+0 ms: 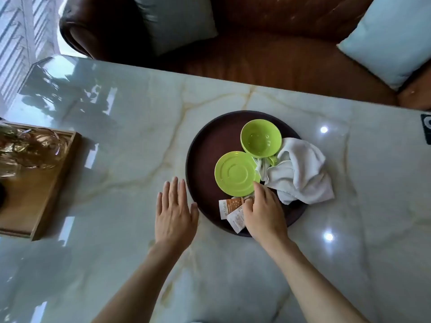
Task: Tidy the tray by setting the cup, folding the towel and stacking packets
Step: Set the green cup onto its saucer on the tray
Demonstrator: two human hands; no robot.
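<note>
A round dark brown tray (205, 150) lies on the marble table. On it a lime green cup (260, 138) stands upright at the back, and a matching saucer (235, 173) lies in front of it. A crumpled white towel (300, 173) spills over the tray's right rim. Orange and white packets (229, 212) lie scattered at the tray's near edge. My right hand (263, 210) rests over the packets, fingers curled down onto them. My left hand (175, 212) hovers flat and open just left of the tray rim.
A wooden tray (39, 197) with glassware stands at the table's left. A brown leather sofa (268, 50) with pale cushions runs behind the far table edge. A dark object (426, 131) sits at the right edge.
</note>
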